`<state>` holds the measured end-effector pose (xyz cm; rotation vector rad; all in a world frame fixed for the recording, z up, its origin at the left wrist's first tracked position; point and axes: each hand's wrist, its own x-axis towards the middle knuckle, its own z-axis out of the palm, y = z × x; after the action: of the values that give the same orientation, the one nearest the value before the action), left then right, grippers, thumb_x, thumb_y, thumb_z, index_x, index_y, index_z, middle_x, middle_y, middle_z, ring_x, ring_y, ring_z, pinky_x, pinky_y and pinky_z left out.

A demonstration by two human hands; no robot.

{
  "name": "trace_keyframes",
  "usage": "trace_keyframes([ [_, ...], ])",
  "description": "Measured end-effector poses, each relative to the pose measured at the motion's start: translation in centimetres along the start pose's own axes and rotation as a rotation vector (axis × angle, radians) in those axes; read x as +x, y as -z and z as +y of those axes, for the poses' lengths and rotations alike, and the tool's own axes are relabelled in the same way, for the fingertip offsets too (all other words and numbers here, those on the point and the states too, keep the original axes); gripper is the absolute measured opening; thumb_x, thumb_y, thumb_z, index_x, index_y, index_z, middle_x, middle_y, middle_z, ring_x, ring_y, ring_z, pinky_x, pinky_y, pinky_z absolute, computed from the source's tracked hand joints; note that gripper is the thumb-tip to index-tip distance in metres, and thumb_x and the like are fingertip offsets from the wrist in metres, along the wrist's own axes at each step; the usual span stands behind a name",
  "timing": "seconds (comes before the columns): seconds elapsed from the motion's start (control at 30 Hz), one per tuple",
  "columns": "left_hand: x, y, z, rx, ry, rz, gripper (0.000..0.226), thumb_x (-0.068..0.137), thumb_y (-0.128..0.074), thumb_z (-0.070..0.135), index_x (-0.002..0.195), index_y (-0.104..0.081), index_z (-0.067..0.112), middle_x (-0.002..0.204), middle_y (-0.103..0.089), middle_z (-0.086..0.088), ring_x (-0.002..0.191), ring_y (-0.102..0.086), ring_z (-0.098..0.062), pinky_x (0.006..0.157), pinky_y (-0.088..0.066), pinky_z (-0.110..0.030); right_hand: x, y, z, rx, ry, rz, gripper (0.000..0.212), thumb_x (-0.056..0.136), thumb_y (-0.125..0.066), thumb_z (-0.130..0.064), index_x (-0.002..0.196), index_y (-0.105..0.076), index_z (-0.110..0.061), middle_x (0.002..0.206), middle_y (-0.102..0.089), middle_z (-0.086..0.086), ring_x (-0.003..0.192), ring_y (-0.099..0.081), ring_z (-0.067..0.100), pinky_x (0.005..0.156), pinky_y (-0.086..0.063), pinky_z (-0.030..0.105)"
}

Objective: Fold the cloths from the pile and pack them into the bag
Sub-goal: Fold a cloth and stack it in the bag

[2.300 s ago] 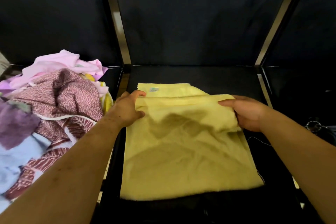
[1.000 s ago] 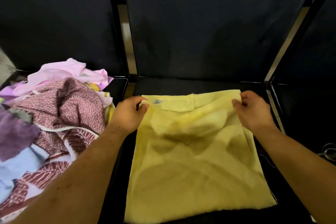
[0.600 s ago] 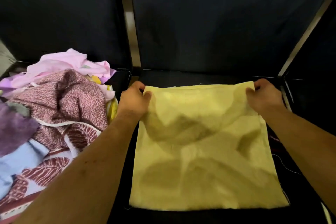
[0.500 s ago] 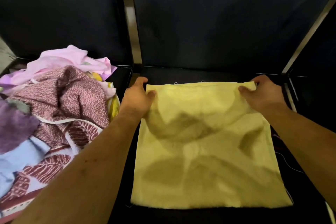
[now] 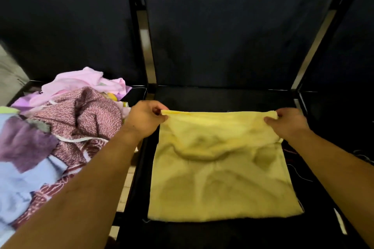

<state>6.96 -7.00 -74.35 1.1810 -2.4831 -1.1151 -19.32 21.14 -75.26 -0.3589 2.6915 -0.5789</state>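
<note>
A yellow cloth (image 5: pixel 220 178) lies spread on the black seat (image 5: pixel 222 99) in front of me, wrinkled across its middle. My left hand (image 5: pixel 144 120) pinches its far left corner. My right hand (image 5: pixel 289 123) pinches its far right corner. The far edge is lifted a little between the two hands, while the near edge lies flat. To the left sits the pile of cloths (image 5: pixel 60 127): pink, maroon patterned, purple and light blue pieces. No bag is in view.
Dark seat backs (image 5: pixel 222 26) rise behind the seats. A metal frame bar (image 5: pixel 144 46) stands between the left and middle seats, and another frame bar (image 5: pixel 315 46) runs on the right. Loose threads (image 5: pixel 299 174) lie on the seat at the right.
Both hands carried the cloth's folded-over edge away from me and drew it out flat. They still pinch the far corners, now slightly nearer and lifted.
</note>
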Motion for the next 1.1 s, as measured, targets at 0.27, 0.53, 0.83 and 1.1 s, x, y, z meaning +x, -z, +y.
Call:
trace_keyframes([
  [0.27, -7.7, 6.6, 5.5, -0.381, -0.053, 0.009, 0.019, 0.096, -0.07, 0.038, 0.092, -0.078, 0.021, 0.086, -0.078, 0.0, 0.075, -0.065, -0.008, 0.075, -0.052, -0.026, -9.0, 9.4, 0.7, 0.454, 0.086, 0.113, 0.03, 0.09, -0.074, -0.046, 0.1, -0.074, -0.018, 0.082, -0.073, 0.004, 0.078, -0.069, 0.026, 0.064, -0.056, 0.038],
  [0.53, -16.1, 13.6, 10.4, -0.434, -0.151, 0.166, 0.019, 0.098, -0.067, 0.04, 0.096, -0.078, 0.025, 0.08, -0.075, 0.011, 0.069, -0.066, 0.001, 0.063, -0.048, -0.017, -17.8, 18.4, -0.1, 0.616, 0.305, 0.013, 0.009, 0.097, -0.069, -0.023, 0.104, -0.075, -0.021, 0.069, -0.065, 0.004, 0.063, -0.057, 0.016, 0.052, -0.046, 0.03],
  [0.83, -20.2, 16.5, 10.7, -0.563, -0.198, 0.208, 0.02, 0.088, -0.076, 0.042, 0.105, -0.078, 0.032, 0.106, -0.078, 0.002, 0.106, -0.073, -0.02, 0.101, -0.055, -0.05, -22.5, 20.7, 0.8, 0.674, 0.226, 0.03, 0.024, 0.088, -0.078, -0.035, 0.093, -0.075, -0.011, 0.073, -0.061, 0.008, 0.063, -0.051, 0.017, 0.054, -0.045, 0.027],
  [1.1, -21.7, 17.3, 10.8, -0.584, -0.259, 0.221, 0.031, 0.085, -0.077, 0.039, 0.115, -0.076, 0.033, 0.114, -0.076, 0.0, 0.112, -0.07, -0.02, 0.103, -0.054, -0.049, -24.4, 21.2, 0.8, 0.721, 0.317, 0.046, 0.018, 0.095, -0.07, -0.035, 0.094, -0.077, -0.017, 0.068, -0.061, 0.002, 0.059, -0.052, 0.011, 0.054, -0.045, 0.026],
])
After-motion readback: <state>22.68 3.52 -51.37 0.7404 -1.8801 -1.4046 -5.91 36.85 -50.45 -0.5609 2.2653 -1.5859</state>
